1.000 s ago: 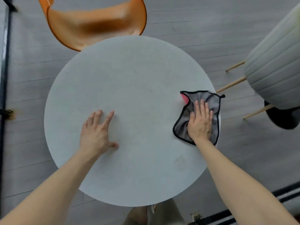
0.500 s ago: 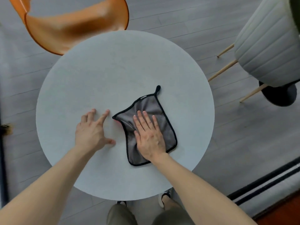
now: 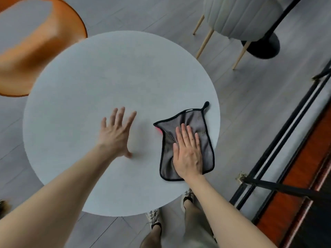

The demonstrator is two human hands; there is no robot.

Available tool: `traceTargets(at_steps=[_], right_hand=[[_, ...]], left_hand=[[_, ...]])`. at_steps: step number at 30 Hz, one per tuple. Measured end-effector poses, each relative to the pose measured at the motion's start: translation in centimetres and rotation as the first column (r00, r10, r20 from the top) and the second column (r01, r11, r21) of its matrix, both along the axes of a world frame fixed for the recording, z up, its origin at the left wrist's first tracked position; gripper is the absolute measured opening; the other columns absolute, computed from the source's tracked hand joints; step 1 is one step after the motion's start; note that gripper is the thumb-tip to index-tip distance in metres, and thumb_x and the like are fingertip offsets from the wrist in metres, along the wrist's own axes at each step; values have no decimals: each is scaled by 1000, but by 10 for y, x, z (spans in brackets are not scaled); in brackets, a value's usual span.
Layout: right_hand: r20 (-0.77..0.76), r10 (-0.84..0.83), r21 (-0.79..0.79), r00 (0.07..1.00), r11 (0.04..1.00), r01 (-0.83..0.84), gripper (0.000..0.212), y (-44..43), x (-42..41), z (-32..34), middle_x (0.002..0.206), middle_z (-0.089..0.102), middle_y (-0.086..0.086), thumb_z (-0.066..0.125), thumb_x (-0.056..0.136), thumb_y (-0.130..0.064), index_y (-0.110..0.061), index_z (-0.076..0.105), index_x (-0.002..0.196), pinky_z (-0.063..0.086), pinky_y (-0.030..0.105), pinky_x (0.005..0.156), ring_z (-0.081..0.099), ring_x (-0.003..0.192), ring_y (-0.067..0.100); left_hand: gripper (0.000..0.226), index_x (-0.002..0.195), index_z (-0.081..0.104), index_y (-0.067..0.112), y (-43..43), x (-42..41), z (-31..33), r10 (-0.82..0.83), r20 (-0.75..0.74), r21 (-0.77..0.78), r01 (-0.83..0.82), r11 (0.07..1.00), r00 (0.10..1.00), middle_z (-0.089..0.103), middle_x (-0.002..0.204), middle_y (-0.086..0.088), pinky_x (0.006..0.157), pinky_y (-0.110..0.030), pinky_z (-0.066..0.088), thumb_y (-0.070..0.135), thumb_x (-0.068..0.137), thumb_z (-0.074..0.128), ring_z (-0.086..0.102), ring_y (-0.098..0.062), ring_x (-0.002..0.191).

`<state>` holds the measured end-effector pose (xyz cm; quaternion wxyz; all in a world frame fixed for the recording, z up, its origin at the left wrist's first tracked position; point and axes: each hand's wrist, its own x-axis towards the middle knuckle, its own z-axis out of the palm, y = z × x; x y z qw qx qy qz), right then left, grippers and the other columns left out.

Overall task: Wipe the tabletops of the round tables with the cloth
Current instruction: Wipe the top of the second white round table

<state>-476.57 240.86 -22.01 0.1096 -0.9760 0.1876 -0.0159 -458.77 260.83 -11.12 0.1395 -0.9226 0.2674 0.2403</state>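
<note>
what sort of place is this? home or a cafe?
Likely a cafe or similar public seating area, not certain. Cues: a round table with mismatched seats, an orange shell chair and a pale padded chair, plus a black pedestal base beyond it that looks like another table's.

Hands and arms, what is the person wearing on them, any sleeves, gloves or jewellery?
Nothing shows on them. The left hand and right hand are ungloved, with no rings visible on the fingers. The left forearm and right forearm are bare to the picture's edge: no sleeve, watch or bracelet in view.
</note>
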Motion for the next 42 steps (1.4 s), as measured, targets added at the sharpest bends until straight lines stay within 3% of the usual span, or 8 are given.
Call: traceTargets(at_steps=[3,7,10,14,23,29,34,42], right_hand=[[-10,-65,-9,998,998,65,63,0,-2,4,184,6,0,31,117,-37,-19,17,175,17,53,136,0,170,18],[-21,-72,-5,997,997,72,63,-1,12,10,184,1,-1,27,117,-40,-20,12,176,14,51,137,-4,170,18],[-33,-78,9,996,997,78,64,-1,1,12,184,-2,-2,29,118,-39,-21,10,176,14,51,137,-5,170,17],[-27,-95,10,995,995,95,64,-22,14,11,184,0,-3,30,117,-39,-21,10,176,14,52,137,-3,170,18],[64,-160,-13,985,987,161,65,-136,227,8,183,18,3,30,112,-38,-17,26,174,8,54,137,12,170,24],[47,-12,-20,999,1000,13,66,-139,315,11,183,12,2,25,112,-41,-18,23,174,5,52,137,9,170,22],[36,75,-6,997,997,-75,66,-162,295,11,183,13,3,24,113,-40,-19,20,175,6,49,138,8,170,21],[67,-121,-2,990,993,121,63,-171,165,13,182,18,6,30,115,-36,-13,26,173,11,52,137,13,170,24]], left_hand=[[170,164,-20,36,-45,13,4,-195,-31,36,196,980,980,-22,173,-10,129,-58,13,71,45,95,-15,-36,162],[171,161,-23,46,-106,41,8,-157,4,-43,157,987,988,-20,173,-7,124,-60,25,69,42,98,-9,-36,162],[173,159,-19,52,-119,46,3,-193,-8,-17,193,981,981,-7,169,-4,107,-54,43,74,32,96,8,-35,156],[173,158,-19,54,-120,43,-2,-217,11,-28,217,976,976,-4,167,-2,103,-51,42,77,28,94,10,-33,154],[174,154,-30,54,-123,50,-3,-183,-11,-28,182,983,983,-18,170,-4,114,-53,31,77,33,93,-2,-32,159],[175,154,-30,54,-122,55,-3,-173,-20,-32,172,985,985,-20,171,-4,118,-55,28,75,34,94,-4,-32,159],[176,157,-24,54,-127,49,-3,-176,-29,-41,174,984,984,-15,171,-4,118,-55,30,75,29,95,-1,-33,159],[178,158,-13,57,-126,54,-5,-171,-10,-67,170,983,985,0,169,-1,108,-54,39,77,18,94,9,-33,156]])
